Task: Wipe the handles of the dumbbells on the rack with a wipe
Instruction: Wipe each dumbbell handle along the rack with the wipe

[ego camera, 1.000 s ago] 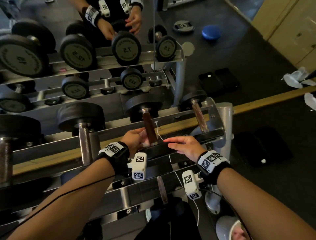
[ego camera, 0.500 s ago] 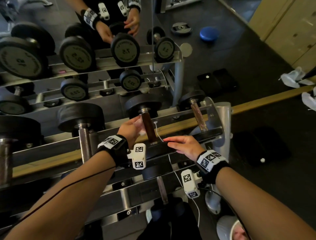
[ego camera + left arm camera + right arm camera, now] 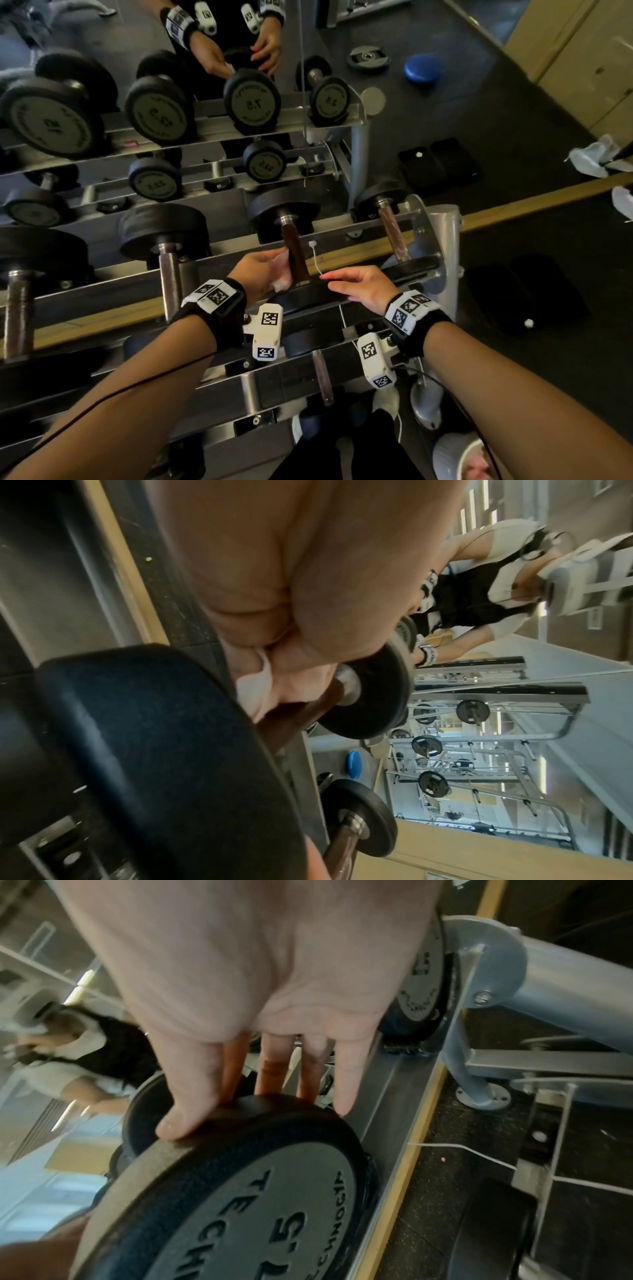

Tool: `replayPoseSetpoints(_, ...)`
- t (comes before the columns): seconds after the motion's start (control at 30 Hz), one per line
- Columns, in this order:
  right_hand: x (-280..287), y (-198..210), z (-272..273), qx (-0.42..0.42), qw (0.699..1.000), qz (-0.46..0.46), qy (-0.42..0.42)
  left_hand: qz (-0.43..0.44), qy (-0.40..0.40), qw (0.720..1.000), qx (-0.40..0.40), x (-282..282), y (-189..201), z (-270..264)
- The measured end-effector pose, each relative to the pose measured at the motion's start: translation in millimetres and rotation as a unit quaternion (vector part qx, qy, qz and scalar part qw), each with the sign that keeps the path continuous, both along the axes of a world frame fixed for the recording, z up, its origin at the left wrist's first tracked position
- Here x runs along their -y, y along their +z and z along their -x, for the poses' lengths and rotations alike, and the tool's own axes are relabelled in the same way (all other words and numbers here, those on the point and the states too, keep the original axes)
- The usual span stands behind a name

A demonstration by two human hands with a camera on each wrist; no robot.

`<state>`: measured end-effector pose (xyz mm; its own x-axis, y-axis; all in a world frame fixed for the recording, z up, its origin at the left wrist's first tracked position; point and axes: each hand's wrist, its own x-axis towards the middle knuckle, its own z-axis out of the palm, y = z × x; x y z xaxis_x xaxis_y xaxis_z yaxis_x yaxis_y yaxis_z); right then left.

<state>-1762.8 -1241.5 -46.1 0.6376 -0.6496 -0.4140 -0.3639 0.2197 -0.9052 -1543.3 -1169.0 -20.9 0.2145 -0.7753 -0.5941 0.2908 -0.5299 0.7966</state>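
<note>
The left hand (image 3: 260, 270) has slid up the brown handle (image 3: 295, 255) of the dumbbell (image 3: 301, 294) on the rack (image 3: 428, 240) since a second ago, its grip curled around the white wipe (image 3: 281, 283) against the handle. The right hand (image 3: 363, 286) stays put. The right wrist view alone shows its straight fingers (image 3: 346, 1080) spread on the near plate's rim.

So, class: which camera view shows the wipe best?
The left wrist view: the wipe shows close, bunched in the left hand against the brown handle. The head view shows small white bits; the right wrist view shows none.
</note>
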Motion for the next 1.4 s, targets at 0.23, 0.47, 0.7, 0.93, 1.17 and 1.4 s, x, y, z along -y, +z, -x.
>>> replayPoseSetpoints(0.23, 32, 16, 31, -0.058, 0.992, 0.093, 0.068, 0.041, -0.012, 0.990, 0.133, 1, 24, 28)
replayPoseSetpoints(0.47, 90, 17, 118, -0.090, 0.976, 0.198, -0.026, 0.092, 0.033, 0.991, 0.097, 62, 25, 116)
replayPoseSetpoints(0.7, 121, -16, 161, -0.091, 0.987, 0.114, -0.064, 0.042, 0.070, 0.991, 0.104, 88, -13, 175)
replayPoseSetpoints(0.93, 122, -26, 162, -0.049, 0.997, 0.055, -0.036, 0.050, 0.071, 0.985, 0.148, 117, -42, 176)
replayPoseSetpoints(1.17, 130, -20, 161, -0.077, 0.996, 0.003, -0.035, 0.032, 0.001, 0.954, 0.298, 164, -44, 162)
replayPoseSetpoints(1.4, 130, -22, 160, -0.077, 0.992, -0.061, -0.076, 0.028, -0.016, 0.969, 0.244, 180, -52, 167)
